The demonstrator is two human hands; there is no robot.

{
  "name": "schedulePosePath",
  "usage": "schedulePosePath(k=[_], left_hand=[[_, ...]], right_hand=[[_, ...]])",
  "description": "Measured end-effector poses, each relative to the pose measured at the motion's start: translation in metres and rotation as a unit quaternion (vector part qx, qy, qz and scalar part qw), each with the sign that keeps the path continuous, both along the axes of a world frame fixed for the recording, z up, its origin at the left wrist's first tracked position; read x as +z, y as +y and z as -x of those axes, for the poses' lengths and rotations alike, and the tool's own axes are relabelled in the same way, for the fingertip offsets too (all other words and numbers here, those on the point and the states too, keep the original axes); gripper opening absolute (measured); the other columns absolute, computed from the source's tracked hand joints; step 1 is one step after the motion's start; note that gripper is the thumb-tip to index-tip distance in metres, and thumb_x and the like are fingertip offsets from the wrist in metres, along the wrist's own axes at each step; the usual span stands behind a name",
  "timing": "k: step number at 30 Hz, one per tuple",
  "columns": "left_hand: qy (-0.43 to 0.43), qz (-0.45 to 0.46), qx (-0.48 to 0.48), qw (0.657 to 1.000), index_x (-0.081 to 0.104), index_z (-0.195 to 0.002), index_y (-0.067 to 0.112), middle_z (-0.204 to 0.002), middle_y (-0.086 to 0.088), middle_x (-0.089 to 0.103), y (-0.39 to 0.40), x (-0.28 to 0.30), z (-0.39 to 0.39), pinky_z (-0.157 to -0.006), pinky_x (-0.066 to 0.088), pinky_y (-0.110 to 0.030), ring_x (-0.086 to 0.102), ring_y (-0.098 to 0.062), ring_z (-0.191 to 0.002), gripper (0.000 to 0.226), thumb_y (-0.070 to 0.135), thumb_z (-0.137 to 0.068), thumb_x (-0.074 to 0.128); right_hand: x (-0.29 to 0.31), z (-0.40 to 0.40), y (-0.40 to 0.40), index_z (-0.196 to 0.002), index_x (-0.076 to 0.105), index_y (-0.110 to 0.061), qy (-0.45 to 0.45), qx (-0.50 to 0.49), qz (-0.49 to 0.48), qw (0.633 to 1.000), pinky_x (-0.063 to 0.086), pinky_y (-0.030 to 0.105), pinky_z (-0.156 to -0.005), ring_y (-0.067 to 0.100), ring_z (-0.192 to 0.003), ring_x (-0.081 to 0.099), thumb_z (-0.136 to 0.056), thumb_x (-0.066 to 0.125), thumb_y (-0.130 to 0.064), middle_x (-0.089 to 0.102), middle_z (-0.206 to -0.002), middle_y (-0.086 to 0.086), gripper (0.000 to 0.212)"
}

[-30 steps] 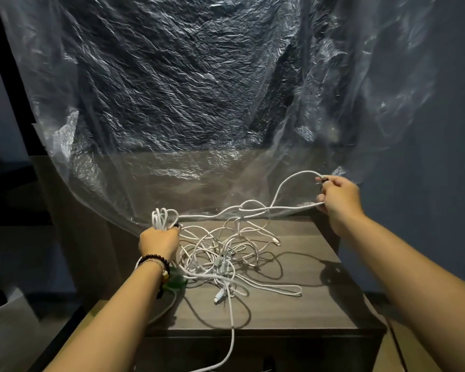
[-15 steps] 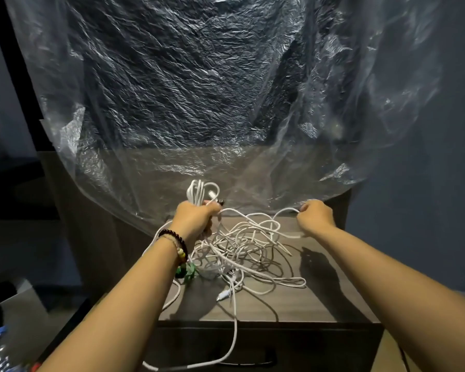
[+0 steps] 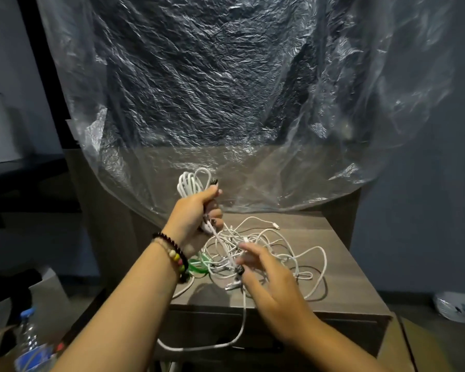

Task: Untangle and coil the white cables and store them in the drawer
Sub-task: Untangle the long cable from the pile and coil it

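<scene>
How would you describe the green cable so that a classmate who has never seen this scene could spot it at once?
Find the brown cabinet top below the clear plastic sheet, with its tangle of white cables. At the tangle's left edge, just beside the left wrist's beaded bracelet, lies the green cable. It is the only coloured cable there.

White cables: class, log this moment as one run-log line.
left hand: grips coiled loops | right hand: fingers at strand, grip unclear | tangle: on cabinet top | drawer: shut
</scene>
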State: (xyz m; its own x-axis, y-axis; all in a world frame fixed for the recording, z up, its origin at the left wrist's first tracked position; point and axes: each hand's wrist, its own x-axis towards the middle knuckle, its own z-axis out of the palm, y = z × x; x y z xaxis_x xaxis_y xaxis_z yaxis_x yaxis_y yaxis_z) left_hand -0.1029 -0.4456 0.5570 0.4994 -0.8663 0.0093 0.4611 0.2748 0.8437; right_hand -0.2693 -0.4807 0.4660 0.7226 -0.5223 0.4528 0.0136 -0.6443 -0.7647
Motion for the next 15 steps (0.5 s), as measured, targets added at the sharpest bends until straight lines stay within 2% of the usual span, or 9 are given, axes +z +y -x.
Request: schedulePosePath(k=[1, 3, 5, 8, 11, 13, 15], left_hand=[[0.037, 0.013, -0.012, 0.999, 0.051, -0.078, 0.013, -0.047, 0.008, 0.024, 0.008, -0.008, 0.001, -0.035, 0.025, -0.015, 0.025, -0.004, -0.036, 0.024, 0.023, -0.099, 0.044], [0.108, 0.044, -0.022, 0.993, 0.049, -0.078, 0.014, -0.048, 0.009, 0.025, 0.023, -0.027, 0.0, -0.034, 0.024, -0.014, 0.025, -0.003, -0.034, 0.024, 0.025, -0.098, 0.044], [0.165, 0.077, -0.02, 0.983, 0.049, -0.078, 0.014, -0.047, 0.009, 0.025, 0.034, -0.046, -0.003, -0.035, 0.023, -0.013, 0.025, -0.002, -0.034, 0.022, 0.026, -0.096, 0.045], [0.225, 0.107, -0.02, 0.968, 0.051, -0.077, 0.014, -0.045, 0.008, 0.026, 0.048, -0.073, -0.004, -0.038, 0.023, -0.014, 0.027, -0.003, -0.034, 0.021, 0.029, -0.091, 0.046], [0.258, 0.097, -0.01, 0.961, 0.05, -0.075, 0.015, -0.048, 0.009, 0.03, 0.057, -0.099, 0.001, -0.038, 0.029, -0.015, 0.031, -0.004, -0.036, 0.03, 0.032, -0.098, 0.039], [0.255, 0.08, 0.012, 0.964, 0.05, -0.075, 0.014, -0.053, 0.007, 0.037, 0.061, -0.114, 0.008, -0.041, 0.038, -0.017, 0.037, -0.005, -0.04, 0.031, 0.032, -0.098, 0.039], [0.227, 0.066, 0.036, 0.971, 0.051, -0.076, 0.013, -0.062, 0.001, 0.056, 0.063, -0.121, 0.014, -0.054, 0.053, -0.024, 0.056, -0.009, -0.05, 0.03, 0.031, -0.098, 0.041]], right_hand=[[0.003, 0.001, 0.002, -0.115, 0.061, -0.022, -0.003, 0.04, -0.045, 0.998, 0.047, 0.018, -0.083, -0.001, -0.093, 0.062, -0.099, 0.045, -0.025, 0.068, -0.099, -0.006, 0.023], [0.003, 0.003, 0.003, -0.097, 0.066, -0.004, 0.003, 0.097, -0.105, 0.99, 0.054, 0.03, -0.07, 0.016, -0.071, 0.066, -0.101, 0.044, -0.017, 0.069, -0.077, 0.007, 0.025], [0.0, 0.006, 0.005, -0.092, 0.065, -0.001, 0.025, 0.112, -0.112, 0.987, 0.047, 0.025, -0.055, 0.015, -0.057, 0.057, -0.099, 0.05, -0.014, 0.062, -0.064, 0.005, 0.022], [-0.012, 0.008, 0.005, -0.087, 0.069, -0.001, 0.047, 0.113, -0.102, 0.987, 0.038, 0.018, -0.054, 0.003, -0.054, 0.048, -0.095, 0.056, -0.011, 0.055, -0.058, -0.004, 0.018], [-0.025, 0.012, 0.005, -0.084, 0.074, -0.012, 0.08, 0.119, -0.125, 0.982, 0.039, 0.016, -0.055, -0.001, -0.056, 0.05, -0.092, 0.06, -0.011, 0.06, -0.059, -0.011, 0.016], [-0.033, 0.016, 0.006, -0.081, 0.075, -0.023, 0.108, 0.124, -0.114, 0.98, 0.042, 0.016, -0.059, -0.001, -0.06, 0.055, -0.09, 0.063, -0.013, 0.065, -0.065, -0.011, 0.017], [-0.038, 0.02, 0.009, -0.082, 0.074, -0.031, 0.145, 0.129, -0.084, 0.977, 0.043, 0.015, -0.061, -0.001, -0.064, 0.057, -0.089, 0.065, -0.02, 0.067, -0.07, -0.013, 0.017]])
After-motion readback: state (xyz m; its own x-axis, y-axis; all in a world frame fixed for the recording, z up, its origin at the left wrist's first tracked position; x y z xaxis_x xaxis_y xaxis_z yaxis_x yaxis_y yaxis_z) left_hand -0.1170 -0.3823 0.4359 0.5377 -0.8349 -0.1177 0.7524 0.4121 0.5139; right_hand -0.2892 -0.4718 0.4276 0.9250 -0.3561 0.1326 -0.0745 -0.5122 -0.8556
